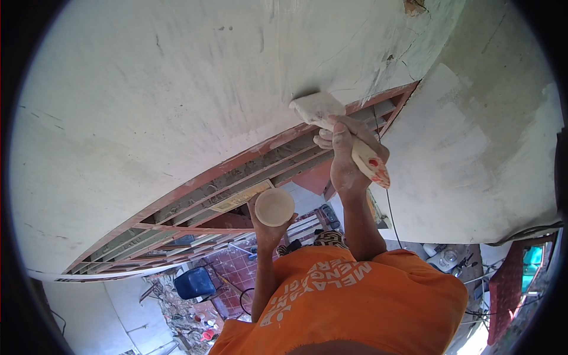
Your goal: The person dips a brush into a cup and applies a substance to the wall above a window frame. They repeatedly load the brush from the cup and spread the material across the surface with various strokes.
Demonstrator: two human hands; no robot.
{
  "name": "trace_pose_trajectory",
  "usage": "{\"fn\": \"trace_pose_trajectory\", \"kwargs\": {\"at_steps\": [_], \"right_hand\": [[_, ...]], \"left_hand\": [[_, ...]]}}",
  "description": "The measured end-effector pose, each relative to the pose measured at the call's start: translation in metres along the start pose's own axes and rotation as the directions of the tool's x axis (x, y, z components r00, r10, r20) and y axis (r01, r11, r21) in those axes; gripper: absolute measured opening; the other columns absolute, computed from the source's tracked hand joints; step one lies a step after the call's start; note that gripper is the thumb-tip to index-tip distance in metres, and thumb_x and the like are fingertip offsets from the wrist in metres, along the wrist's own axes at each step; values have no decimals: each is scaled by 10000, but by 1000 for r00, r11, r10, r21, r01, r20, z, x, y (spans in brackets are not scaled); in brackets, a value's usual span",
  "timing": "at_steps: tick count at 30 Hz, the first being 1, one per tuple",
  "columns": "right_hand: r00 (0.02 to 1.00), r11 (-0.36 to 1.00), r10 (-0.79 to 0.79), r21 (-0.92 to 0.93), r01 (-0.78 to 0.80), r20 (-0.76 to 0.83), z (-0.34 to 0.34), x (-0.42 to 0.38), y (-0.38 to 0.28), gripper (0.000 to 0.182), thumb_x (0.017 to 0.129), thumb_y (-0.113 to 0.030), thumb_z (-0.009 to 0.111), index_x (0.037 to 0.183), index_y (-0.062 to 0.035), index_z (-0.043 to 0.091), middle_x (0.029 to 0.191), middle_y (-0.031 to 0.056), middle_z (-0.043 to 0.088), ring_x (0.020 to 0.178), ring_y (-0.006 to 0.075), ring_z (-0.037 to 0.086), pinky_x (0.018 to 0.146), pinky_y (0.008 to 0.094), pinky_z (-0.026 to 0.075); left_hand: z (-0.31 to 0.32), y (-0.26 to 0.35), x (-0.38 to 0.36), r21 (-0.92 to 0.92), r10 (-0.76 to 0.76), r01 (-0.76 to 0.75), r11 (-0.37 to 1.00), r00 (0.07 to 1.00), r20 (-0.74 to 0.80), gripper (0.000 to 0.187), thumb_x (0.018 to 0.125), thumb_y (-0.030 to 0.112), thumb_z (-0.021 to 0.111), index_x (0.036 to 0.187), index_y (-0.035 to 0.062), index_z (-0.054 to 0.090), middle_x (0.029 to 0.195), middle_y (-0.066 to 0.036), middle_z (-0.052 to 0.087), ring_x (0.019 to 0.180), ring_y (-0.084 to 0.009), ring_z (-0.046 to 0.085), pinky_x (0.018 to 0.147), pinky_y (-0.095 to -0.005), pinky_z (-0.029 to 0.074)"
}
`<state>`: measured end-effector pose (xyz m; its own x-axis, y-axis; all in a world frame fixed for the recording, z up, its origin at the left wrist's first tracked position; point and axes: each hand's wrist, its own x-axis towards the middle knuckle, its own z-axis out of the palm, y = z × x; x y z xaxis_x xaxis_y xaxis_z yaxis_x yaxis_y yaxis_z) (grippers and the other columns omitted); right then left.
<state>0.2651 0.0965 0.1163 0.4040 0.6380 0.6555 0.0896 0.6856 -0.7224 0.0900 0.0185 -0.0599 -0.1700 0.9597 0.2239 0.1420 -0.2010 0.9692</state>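
Observation:
My right hand [344,155] is wrapped round the handle of a wide paintbrush [319,110] caked in white. Its pale handle end carries red marks and points down to the right. The broad head lies against the whitish wall [195,89], just above the reddish frame of a louvred opening. Lower and to the left, my left hand [266,229] grips a round cup [275,207]. A pale, cream-coloured surface shows inside its rim. The left fingers are partly hidden behind the cup.
Beneath the wall runs the louvred frame [260,149] with slats. Far below are a red tiled floor [236,275], a dark blue chair [194,283] and rubble. A thin black cable [389,213] hangs right of my right arm. Another wall [467,154] stands at the right.

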Motion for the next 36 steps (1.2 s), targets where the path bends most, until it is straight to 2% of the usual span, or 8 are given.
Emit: {"fn": "trace_pose_trajectory", "kwargs": {"at_steps": [5, 8, 16, 22, 27, 29, 31, 36], "right_hand": [[1000, 999, 15, -52, -15, 17, -14, -5, -22, 224, 968, -110, 618, 995, 101, 689, 794, 162, 708, 607, 175, 705, 587, 268, 612], [939, 947, 320, -70, -313, 125, -21, -26, -21, 172, 947, -39, 595, 986, 92, 699, 784, 152, 713, 618, 158, 703, 593, 274, 625], [980, 984, 139, -134, -120, 140, 5, -23, 15, 156, 949, -11, 604, 1024, 90, 696, 824, 147, 718, 679, 166, 720, 607, 285, 637], [997, 982, 65, 177, -59, -28, 7, -13, -15, 179, 952, -27, 601, 1020, 116, 684, 865, 166, 714, 668, 188, 721, 591, 285, 633], [943, 991, 131, -26, -130, 307, -11, -33, -20, 181, 956, -26, 601, 1019, 125, 681, 857, 166, 712, 683, 168, 720, 580, 284, 638], [917, 973, 231, -52, -227, 324, -2, -47, -9, 180, 961, -39, 612, 1024, 114, 682, 866, 160, 719, 695, 160, 721, 594, 267, 634], [949, 986, 165, -16, -166, 269, 14, -59, 9, 107, 918, -65, 695, 963, 32, 709, 705, 88, 692, 587, 96, 661, 501, 237, 493], [959, 997, 20, -73, 1, 282, 37, -33, -4, 83, 906, -45, 705, 958, 19, 702, 679, 82, 678, 576, 79, 645, 504, 247, 494]], "left_hand": [[-6, 2, -3, 36, 35, -34, 999, 999, -12, 894, 616, 89, 940, 1322, 49, 393, 1220, -132, 605, 1115, -238, 622, 955, -385, 528], [-11, 0, -5, 47, 30, -30, 998, 999, -14, 924, 626, 122, 950, 1337, 42, 365, 1239, -142, 579, 1133, -248, 607, 971, -388, 516], [-8, 0, -4, 38, 37, -36, 999, 998, -40, 912, 609, 105, 948, 1324, 42, 385, 1224, -130, 589, 1113, -239, 617, 958, -378, 522], [-7, -1, -4, 43, 56, -55, 998, 998, -13, 909, 606, 111, 953, 1315, 39, 388, 1223, -129, 593, 1113, -239, 615, 956, -383, 521], [-11, -4, -4, 25, 16, -17, 1000, 1000, 22, 961, 651, 157, 953, 1363, 40, 318, 1267, -160, 541, 1164, -265, 582, 991, -403, 499], [-12, -5, -4, 44, 5, -5, 999, 1000, 7, 963, 646, 155, 953, 1362, 39, 319, 1265, -158, 539, 1159, -266, 583, 988, -403, 500], [-13, -7, -4, 63, -8, 9, 998, 1000, -6, 965, 642, 153, 954, 1361, 37, 321, 1263, -157, 536, 1154, -267, 583, 985, -404, 500], [-14, -6, -3, 33, -6, 6, 999, 1000, -24, 943, 635, 152, 954, 1346, 31, 345, 1255, -153, 533, 1144, -266, 582, 981, -399, 496]]}}
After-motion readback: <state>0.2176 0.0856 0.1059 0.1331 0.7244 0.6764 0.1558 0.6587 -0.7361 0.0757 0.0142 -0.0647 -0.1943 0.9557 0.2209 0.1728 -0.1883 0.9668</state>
